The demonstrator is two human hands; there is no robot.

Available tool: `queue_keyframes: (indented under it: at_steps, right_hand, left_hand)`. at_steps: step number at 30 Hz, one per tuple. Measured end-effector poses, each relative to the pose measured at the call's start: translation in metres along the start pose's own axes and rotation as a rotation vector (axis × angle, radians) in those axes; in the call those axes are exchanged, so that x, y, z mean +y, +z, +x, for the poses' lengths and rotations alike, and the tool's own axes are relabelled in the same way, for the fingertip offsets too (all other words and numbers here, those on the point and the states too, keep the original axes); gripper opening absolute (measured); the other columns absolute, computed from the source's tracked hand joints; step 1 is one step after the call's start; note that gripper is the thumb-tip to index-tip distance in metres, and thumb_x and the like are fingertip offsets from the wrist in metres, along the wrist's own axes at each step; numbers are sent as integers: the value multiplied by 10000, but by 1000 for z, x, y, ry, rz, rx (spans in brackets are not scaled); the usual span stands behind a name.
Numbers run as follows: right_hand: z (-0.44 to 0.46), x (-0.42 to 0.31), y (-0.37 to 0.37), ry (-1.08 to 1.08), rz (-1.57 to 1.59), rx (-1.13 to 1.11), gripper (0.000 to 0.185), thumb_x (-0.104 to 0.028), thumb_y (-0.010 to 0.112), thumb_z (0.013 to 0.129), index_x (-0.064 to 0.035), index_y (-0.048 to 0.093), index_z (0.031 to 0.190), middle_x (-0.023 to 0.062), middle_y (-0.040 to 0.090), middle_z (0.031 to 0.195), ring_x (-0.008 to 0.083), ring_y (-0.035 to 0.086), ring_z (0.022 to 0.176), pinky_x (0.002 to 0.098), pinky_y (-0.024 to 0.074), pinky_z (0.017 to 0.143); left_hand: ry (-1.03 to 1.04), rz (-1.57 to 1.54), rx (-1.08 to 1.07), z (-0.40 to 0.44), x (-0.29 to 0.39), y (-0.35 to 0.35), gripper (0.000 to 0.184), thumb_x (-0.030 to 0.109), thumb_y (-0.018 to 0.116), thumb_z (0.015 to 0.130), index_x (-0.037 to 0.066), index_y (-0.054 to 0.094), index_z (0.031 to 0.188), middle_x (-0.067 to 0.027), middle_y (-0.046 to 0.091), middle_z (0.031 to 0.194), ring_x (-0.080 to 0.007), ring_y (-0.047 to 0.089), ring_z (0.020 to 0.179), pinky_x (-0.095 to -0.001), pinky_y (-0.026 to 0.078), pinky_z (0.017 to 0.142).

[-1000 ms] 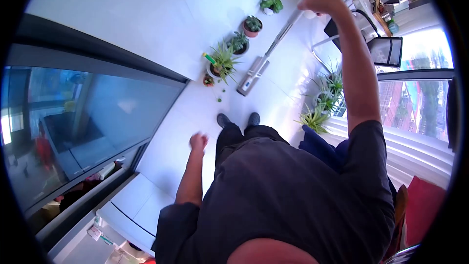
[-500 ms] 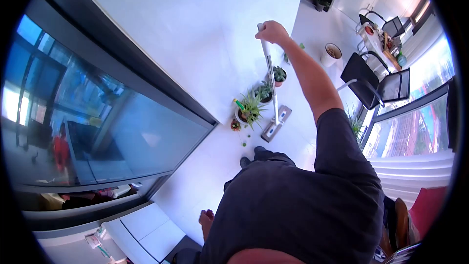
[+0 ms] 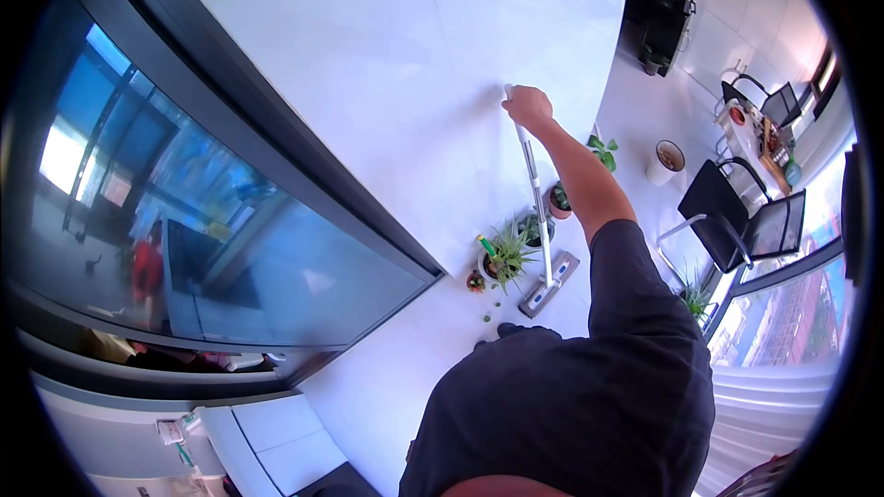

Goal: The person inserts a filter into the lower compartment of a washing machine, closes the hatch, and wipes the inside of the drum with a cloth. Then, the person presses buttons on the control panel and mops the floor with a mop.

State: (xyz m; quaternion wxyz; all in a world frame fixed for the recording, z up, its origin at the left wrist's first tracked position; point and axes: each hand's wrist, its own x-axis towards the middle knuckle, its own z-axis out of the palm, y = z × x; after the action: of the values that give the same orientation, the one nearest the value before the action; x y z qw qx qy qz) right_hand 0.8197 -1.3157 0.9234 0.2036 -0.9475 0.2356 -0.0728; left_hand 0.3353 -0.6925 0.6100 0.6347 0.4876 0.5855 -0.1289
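Note:
My right hand (image 3: 529, 107) is wrapped round the top of a flat mop's white and silver handle (image 3: 534, 175). The mop slopes down to its long grey mop head (image 3: 550, 285), which lies on the floor in front of my feet. Just left of the mop head stands a spiky green potted plant (image 3: 512, 258) with a green and yellow object in its pot. A smaller potted plant (image 3: 532, 228) and a succulent in a pinkish pot (image 3: 559, 201) are close beside the handle. My left hand is out of sight beside my dark shirt.
A white wall (image 3: 405, 64) rises ahead, with a dark-framed glass panel (image 3: 276, 230) on the left. To the right are a black chair (image 3: 718, 207), a white pot (image 3: 665, 162) and a cluttered table (image 3: 750, 133). A white cabinet (image 3: 276, 433) stands lower left. Small green bits (image 3: 488, 318) lie on the floor.
The camera view has shifted, so the scene sits lower and further right. My right hand keeps its hold on the mop; the mop head stays beside the plants. My left hand has dropped from view.

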Motion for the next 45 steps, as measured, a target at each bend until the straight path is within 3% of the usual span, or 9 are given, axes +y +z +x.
queue_keyframes:
  at_steps: [14, 19, 24, 30, 33, 34, 36, 40, 45]
  right_hand:
    - [21, 17, 22, -145, 7, 109, 376, -371, 676, 864, -46, 643, 1051, 165, 710, 963, 348, 676, 944, 468, 533, 797]
    - [15, 15, 0, -44, 53, -55, 623, -529, 741, 749, -52, 632, 1135, 166, 709, 1004, 330, 677, 986, 438, 533, 850]
    - [36, 55, 21, -193, 51, -51, 872, -628, 742, 721, -8, 574, 1309, 215, 676, 1158, 343, 646, 1104, 429, 504, 931]
    - [23, 89, 22, -128, 84, -159, 973, -711, 692, 728, 42, 544, 1328, 190, 715, 916, 283, 709, 808, 392, 550, 783]
    - [-3, 115, 36, -55, 175, -206, 902, -666, 691, 776, 56, 562, 1301, 152, 695, 809, 220, 668, 621, 350, 551, 692]
    - [-12, 132, 50, -45, 219, -222, 824, -624, 701, 801, 13, 575, 1308, 111, 667, 748, 192, 648, 620, 335, 537, 620]
    - [-46, 171, 95, 8, 399, -254, 744, -587, 699, 816, -10, 592, 1273, 103, 667, 768, 192, 640, 627, 335, 525, 616]
    - [-150, 216, 210, 202, 557, -608, 611, -513, 676, 837, -22, 584, 1187, 96, 642, 732, 186, 614, 583, 327, 494, 559]
    - [-254, 246, 270, 494, 464, -1013, 448, -421, 646, 862, -37, 573, 1080, 87, 611, 687, 179, 582, 527, 316, 455, 488]
  left_hand:
    - [18, -112, 73, -37, -18, 35, 156, 196, 586, 932, 41, 566, 932, -100, 636, 771, -207, 631, 628, -313, 536, 537]
    - [16, -182, 76, -52, -29, 45, 166, 196, 595, 928, 36, 572, 965, -102, 641, 798, -210, 638, 653, -318, 544, 559]
    - [21, -196, 107, -70, -39, 31, 183, 196, 604, 925, 31, 577, 999, -104, 646, 825, -213, 645, 678, -322, 553, 581]
    - [26, -228, 151, -96, -55, 11, 211, 196, 615, 921, 24, 584, 1039, -106, 651, 858, -216, 653, 707, -327, 563, 607]
    - [11, -226, 172, -107, -59, 6, 226, 196, 620, 919, 21, 587, 1059, -107, 654, 874, -218, 657, 722, -330, 568, 620]
    - [7, -227, 181, -111, -60, 3, 232, 196, 622, 918, 20, 588, 1065, -108, 655, 879, -218, 659, 727, -331, 570, 625]
    - [-13, -253, 198, -119, -62, 2, 243, 196, 625, 917, 18, 590, 1079, -109, 657, 890, -219, 662, 737, -332, 573, 634]
    - [-50, -294, 233, -137, -69, 8, 267, 196, 633, 914, 13, 595, 1105, -110, 661, 912, -221, 667, 756, -336, 580, 651]
    - [30, -368, 218, -121, -95, 1, 214, 153, 646, 893, 11, 608, 1048, -88, 639, 847, -181, 632, 699, -318, 556, 622]
